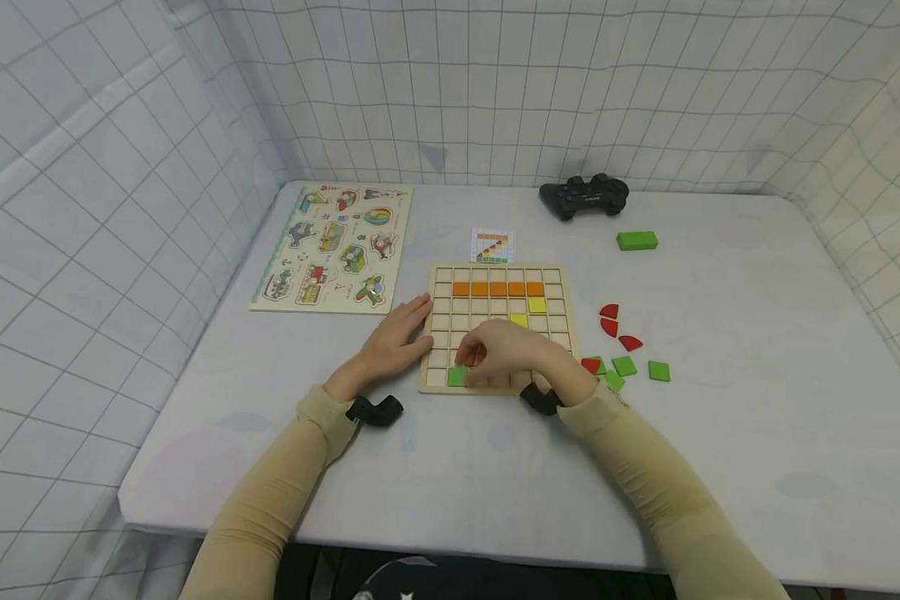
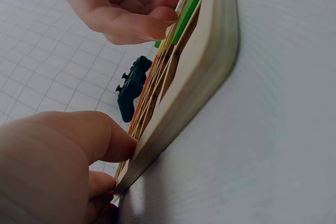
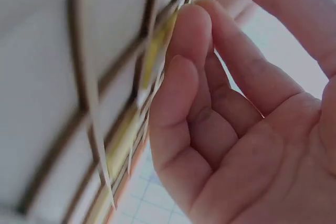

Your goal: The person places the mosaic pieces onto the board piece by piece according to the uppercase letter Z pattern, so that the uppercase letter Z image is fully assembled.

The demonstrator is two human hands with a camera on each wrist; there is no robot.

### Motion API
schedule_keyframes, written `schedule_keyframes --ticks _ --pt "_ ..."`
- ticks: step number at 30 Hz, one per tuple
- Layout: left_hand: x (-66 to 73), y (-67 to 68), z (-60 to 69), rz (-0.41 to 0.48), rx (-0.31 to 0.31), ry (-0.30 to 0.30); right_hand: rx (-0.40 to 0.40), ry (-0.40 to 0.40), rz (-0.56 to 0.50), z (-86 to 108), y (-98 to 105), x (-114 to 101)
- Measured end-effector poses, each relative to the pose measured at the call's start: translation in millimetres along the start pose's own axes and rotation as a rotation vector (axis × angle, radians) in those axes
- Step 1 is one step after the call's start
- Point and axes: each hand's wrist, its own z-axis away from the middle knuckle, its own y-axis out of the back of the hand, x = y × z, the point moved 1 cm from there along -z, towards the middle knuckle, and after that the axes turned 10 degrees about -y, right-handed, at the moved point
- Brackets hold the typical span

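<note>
A wooden grid board (image 1: 423, 367) holds a row of orange squares (image 1: 498, 289), yellow squares (image 1: 537, 305) and a green square (image 1: 457, 377) near its lower left corner. My left hand (image 1: 396, 340) lies beside the board, thumb and fingertips touching its left edge; the left wrist view shows this hand (image 2: 63, 156) at the rim. Over the lower part of the board is my right hand (image 1: 506, 348), its bent fingers close to the green square (image 2: 190, 9). A gap shows between its thumb and forefinger. In the right wrist view, the right hand (image 3: 226, 114) shows nothing held.
Red quarter pieces (image 1: 630, 342) and green squares (image 1: 658, 371) lie right of the board. Behind it are a small pattern card (image 1: 492, 246), a black game controller (image 1: 585, 197) and a green block (image 1: 637, 241). A picture puzzle (image 1: 330, 250) lies at the left.
</note>
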Motion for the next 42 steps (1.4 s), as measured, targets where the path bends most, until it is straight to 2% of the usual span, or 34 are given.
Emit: schedule_keyframes --ticks 8,16,21,29,42 --pt "2.2 0.4 -0.6 0.006 -0.014 0.004 0.020 0.050 -0.064 28.7 23 25" --pt "2.3 0.2 -1.0 -0.002 -0.022 0.012 0.095 -0.018 -0.129 66.6 45 63" --pt "3.0 0.8 -0.8 -0.010 -0.032 0.020 0.158 -0.063 -0.151 84.7 52 83" --pt "3.8 1.0 -0.9 -0.011 -0.027 0.013 0.202 -0.137 -0.158 100.0 51 106" --pt "3.3 1.3 0.2 0.001 -0.025 0.015 0.202 -0.136 -0.207 107.7 43 125"
